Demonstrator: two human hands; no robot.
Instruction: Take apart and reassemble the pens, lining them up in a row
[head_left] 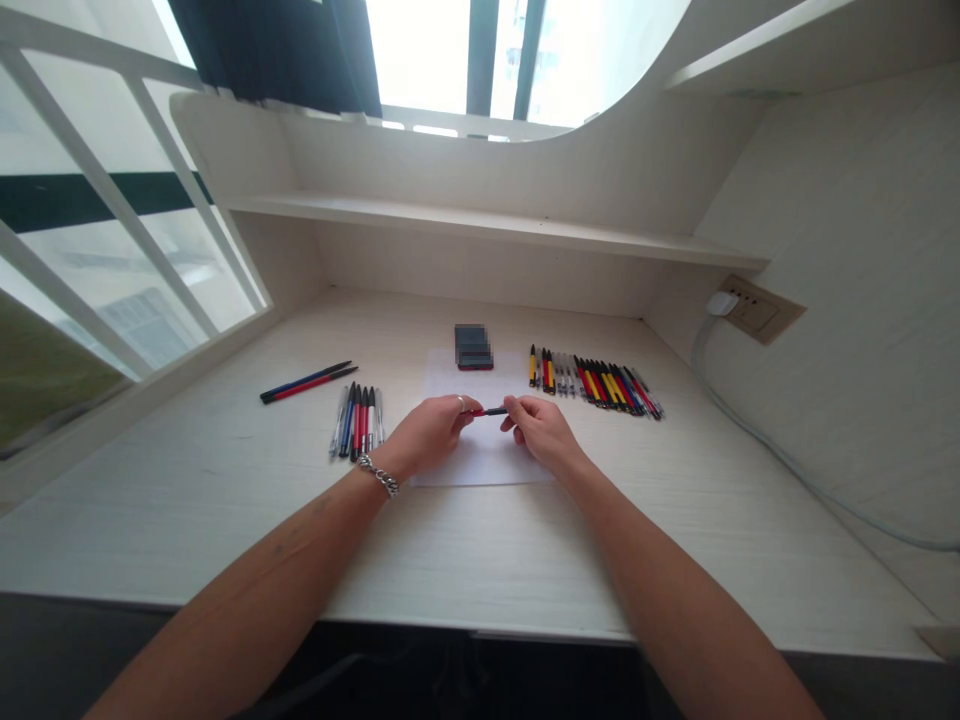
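Between my two hands a red and black pen (487, 411) lies level over a white sheet of paper (480, 465). My left hand (429, 432), with a ring and a chain bracelet, is closed on the red end. The fingers of my right hand (541, 430) pinch the black end. Whether the pen's two parts are joined or apart I cannot tell. Left of my left hand lies a small row of pens (358, 422) in blue, red, black and clear. A longer row of pens (600, 383), many of them yellow, red or black, lies beyond my right hand.
Two long pens (309, 382), one blue and one red, lie at the desk's left. A dark box-like object (473, 346), partly blurred, sits behind the paper. A shelf (480, 222) spans the back. On the right, a white cable (780, 450) hangs from a wall socket (761, 308).
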